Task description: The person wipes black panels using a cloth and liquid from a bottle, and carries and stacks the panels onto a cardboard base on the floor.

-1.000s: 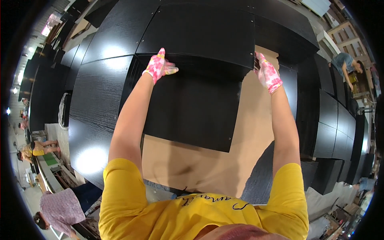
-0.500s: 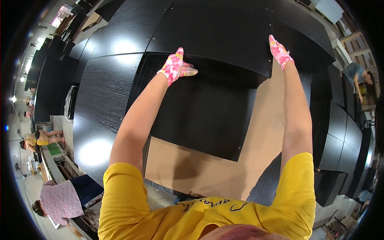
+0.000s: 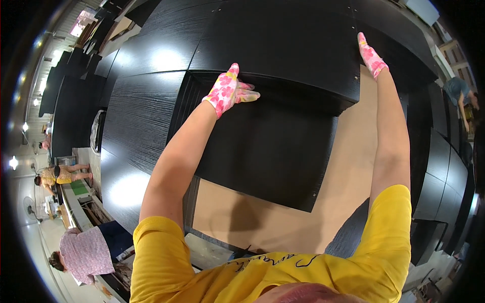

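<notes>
A large black wood-grain panel (image 3: 273, 146) lies in front of me over a tan board (image 3: 348, 166). Both my hands wear pink flowered gloves. My left hand (image 3: 228, 91) rests on the far edge of this panel, fingers curled over it. My right hand (image 3: 371, 55) reaches further out and lies flat along the right edge of a bigger black panel (image 3: 283, 40) beyond. My bare forearms and yellow shirt sleeves fill the lower part of the view.
More black panels (image 3: 136, 126) lie stacked at the left and stand in rows at the right (image 3: 444, 171). A person in a pink top (image 3: 86, 252) bends at the lower left; another in yellow (image 3: 55, 177) stands further off. A third person (image 3: 459, 91) is at the right.
Both hands have pushed away from me, the right hand sliding far up along the panel edge. The near black panel has moved forward with the left hand.
</notes>
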A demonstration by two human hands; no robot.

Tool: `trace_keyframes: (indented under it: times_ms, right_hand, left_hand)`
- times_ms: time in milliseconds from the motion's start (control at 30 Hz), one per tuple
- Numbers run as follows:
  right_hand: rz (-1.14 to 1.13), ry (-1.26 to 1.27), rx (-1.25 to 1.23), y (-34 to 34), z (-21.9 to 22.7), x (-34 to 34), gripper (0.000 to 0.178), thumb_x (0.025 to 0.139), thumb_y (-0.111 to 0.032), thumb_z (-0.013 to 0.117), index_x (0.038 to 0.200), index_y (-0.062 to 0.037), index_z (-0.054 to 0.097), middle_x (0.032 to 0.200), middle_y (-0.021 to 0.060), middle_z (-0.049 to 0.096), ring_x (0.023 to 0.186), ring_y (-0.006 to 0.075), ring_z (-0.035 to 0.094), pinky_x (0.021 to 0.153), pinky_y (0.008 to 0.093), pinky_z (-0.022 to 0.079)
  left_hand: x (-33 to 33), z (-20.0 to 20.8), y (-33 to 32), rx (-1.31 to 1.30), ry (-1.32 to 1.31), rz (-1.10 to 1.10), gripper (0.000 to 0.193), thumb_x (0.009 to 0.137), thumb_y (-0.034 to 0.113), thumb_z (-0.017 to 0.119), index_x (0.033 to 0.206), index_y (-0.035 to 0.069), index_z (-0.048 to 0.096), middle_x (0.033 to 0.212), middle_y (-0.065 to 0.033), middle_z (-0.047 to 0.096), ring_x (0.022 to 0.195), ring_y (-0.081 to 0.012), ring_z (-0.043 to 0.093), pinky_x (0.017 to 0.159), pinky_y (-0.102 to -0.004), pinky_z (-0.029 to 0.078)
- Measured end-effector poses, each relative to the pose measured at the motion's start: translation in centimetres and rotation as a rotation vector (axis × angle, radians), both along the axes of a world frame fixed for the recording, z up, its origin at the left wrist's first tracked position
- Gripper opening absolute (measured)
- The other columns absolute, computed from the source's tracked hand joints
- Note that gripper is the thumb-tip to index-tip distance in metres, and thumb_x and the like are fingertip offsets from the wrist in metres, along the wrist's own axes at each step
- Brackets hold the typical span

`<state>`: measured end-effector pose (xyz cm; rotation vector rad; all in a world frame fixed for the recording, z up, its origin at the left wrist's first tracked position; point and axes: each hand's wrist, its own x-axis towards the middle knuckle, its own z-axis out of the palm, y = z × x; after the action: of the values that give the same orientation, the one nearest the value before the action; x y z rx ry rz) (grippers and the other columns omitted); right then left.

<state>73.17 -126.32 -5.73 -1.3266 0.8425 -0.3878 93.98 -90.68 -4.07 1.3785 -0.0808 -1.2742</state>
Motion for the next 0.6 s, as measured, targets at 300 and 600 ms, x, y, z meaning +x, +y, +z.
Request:
trace_keyframes:
  times_ms: [300,600]
  right_hand:
    - [-0.219,0.131,-0.184,6.1,-0.8,-4.3,0.087,0.086,-0.069,0.024,0.141,-0.0011,0.021,0.149,0.0138,0.018,0.138,0.0226,0.015,0.111,0.0331,0.012]
    - [-0.318,0.277,-0.38,13.7,-1.0,-9.7,0.072,0.091,-0.061,0.021,0.134,-0.0057,0.039,0.137,0.0144,0.04,0.128,0.0233,0.035,0.105,0.0308,0.025]
  left_hand:
    - [1.3,0.6,-0.6,0.142,-0.022,-0.123,0.083,0.092,0.052,0.036,0.133,-0.016,0.013,0.13,-0.038,0.034,0.107,-0.0494,0.051,0.087,-0.0454,0.048]
    - [1.2,-0.8,-2.1,0.068,-0.076,-0.158,0.085,0.092,0.052,0.036,0.133,-0.017,0.01,0.134,-0.0373,0.027,0.114,-0.049,0.044,0.088,-0.0457,0.048]
